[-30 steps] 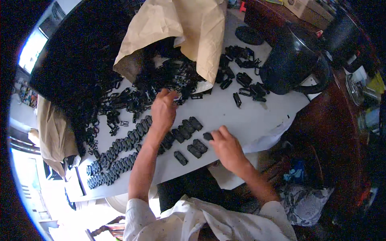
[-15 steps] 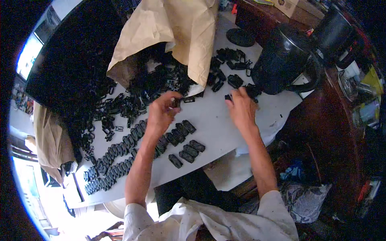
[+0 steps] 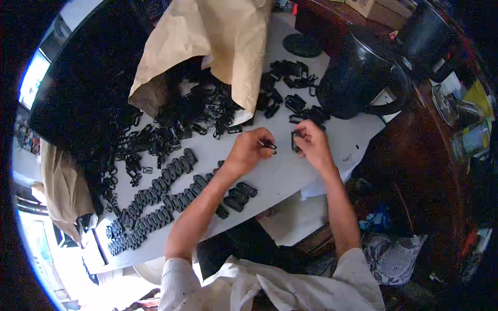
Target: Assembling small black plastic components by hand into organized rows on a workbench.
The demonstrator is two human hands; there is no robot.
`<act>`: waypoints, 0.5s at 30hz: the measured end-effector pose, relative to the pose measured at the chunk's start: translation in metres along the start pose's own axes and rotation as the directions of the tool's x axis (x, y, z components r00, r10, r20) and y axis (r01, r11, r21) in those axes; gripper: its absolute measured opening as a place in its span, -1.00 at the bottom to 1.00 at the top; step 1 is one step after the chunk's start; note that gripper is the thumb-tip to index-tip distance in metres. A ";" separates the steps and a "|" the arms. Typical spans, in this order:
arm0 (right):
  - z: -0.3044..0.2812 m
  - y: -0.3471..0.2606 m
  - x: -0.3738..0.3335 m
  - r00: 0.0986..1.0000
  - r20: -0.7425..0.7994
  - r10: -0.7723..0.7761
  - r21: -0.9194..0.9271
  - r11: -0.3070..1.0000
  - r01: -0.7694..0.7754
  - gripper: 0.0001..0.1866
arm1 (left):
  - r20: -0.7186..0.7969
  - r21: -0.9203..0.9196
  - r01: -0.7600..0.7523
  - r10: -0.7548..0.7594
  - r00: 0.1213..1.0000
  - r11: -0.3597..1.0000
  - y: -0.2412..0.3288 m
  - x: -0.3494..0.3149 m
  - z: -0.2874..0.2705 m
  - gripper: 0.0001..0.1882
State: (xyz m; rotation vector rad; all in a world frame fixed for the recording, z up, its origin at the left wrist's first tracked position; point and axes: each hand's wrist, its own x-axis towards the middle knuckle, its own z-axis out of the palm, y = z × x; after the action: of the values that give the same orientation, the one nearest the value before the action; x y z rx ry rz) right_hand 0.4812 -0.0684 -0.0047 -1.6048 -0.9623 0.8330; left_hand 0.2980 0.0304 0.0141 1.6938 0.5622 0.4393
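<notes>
Above the white tabletop, my left hand pinches a small black plastic frame piece between thumb and fingers. A short way to its right, my right hand grips a dark rectangular plastic piece held upright. The two pieces are apart. Beyond the right hand lies a cluster of similar black pieces. A tangled heap of black frames spills from a brown paper bag ahead of my left hand. Rows of joined black pieces stand to the left, partly behind my left forearm.
A large black pot-like vessel with a handle stands at the right of the table, near a round black disc. Another brown paper bag hangs at the left edge. Several dark pieces lie near the front edge.
My left hand has moved right and nearer, away from the heap, with the frame in it. My right hand has drawn back slightly from the cluster, holding a dark piece.
</notes>
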 end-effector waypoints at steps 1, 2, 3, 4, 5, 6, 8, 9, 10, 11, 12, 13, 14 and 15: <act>-0.002 0.006 0.001 1.000 -0.003 0.001 0.001 1.000 -0.001 -0.76 | -0.045 0.234 -0.084 0.097 0.994 0.969 0.004 0.001 0.003 -0.81; -0.005 0.014 0.003 0.994 0.002 -0.106 -0.059 0.993 0.106 -0.76 | -0.042 0.234 -0.084 0.097 0.994 0.968 0.006 0.002 0.005 -0.81; -0.007 0.020 0.003 0.978 0.013 -0.210 -0.119 0.970 0.210 -0.76 | -0.057 0.354 -0.147 0.178 0.982 0.924 0.008 0.004 0.007 -0.81; -0.007 0.021 0.003 0.978 0.010 -0.210 -0.118 0.971 0.209 -0.76 | -0.061 0.469 -0.201 0.259 0.964 0.860 0.009 0.005 0.009 -0.81; -0.005 0.021 0.003 0.964 -0.017 -0.267 -0.040 0.963 0.266 -0.74 | -0.058 0.469 -0.202 0.259 0.964 0.860 0.009 0.006 0.013 -0.81; -0.004 0.020 0.002 0.946 -0.050 -0.320 0.036 0.946 0.322 -0.73 | -0.017 0.626 -0.236 0.316 0.949 0.743 0.007 0.005 0.017 -0.75; -0.005 0.006 -0.006 0.985 0.003 -0.172 0.089 0.981 0.171 -0.71 | 0.034 0.760 -0.258 0.360 0.932 0.597 0.005 0.005 0.023 -0.69; -0.005 0.002 -0.009 0.998 0.065 -0.024 0.131 0.991 0.015 -0.69 | 0.026 0.732 -0.254 0.346 0.938 0.633 0.005 0.005 0.026 -0.72; -0.007 0.005 -0.009 0.998 0.060 -0.024 0.130 0.991 0.016 -0.69 | 0.023 0.699 -0.256 0.337 0.941 0.667 0.007 0.006 0.029 -0.75; -0.009 0.010 -0.009 0.997 0.072 -0.012 0.204 0.979 -0.003 -0.68 | 0.028 0.698 -0.261 0.340 0.940 0.667 0.006 0.009 0.029 -0.75; -0.010 0.013 -0.010 0.996 0.085 -0.001 0.276 0.961 -0.023 -0.67 | -0.011 0.582 -0.227 0.287 0.958 0.781 0.003 0.014 0.027 -0.78; -0.011 0.015 -0.011 0.996 0.084 0.000 0.276 0.961 -0.024 -0.67 | -0.043 0.451 -0.181 0.224 0.974 0.874 0.000 0.017 0.025 -0.79; -0.010 0.016 -0.012 0.997 0.074 -0.005 0.231 0.973 -0.013 -0.67 | -0.042 0.450 -0.181 0.223 0.974 0.874 -0.003 0.018 0.024 -0.79; -0.010 0.017 -0.014 0.998 0.065 -0.010 0.185 0.983 -0.002 -0.67 | -0.062 0.437 -0.103 0.144 0.988 0.894 -0.005 0.018 0.022 -0.77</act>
State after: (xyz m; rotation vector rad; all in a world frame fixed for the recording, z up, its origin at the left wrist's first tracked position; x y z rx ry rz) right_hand 0.4873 -0.0874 -0.0183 -1.4232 -0.9062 0.9486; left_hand 0.3246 0.0240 0.0042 2.1542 0.6569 0.5136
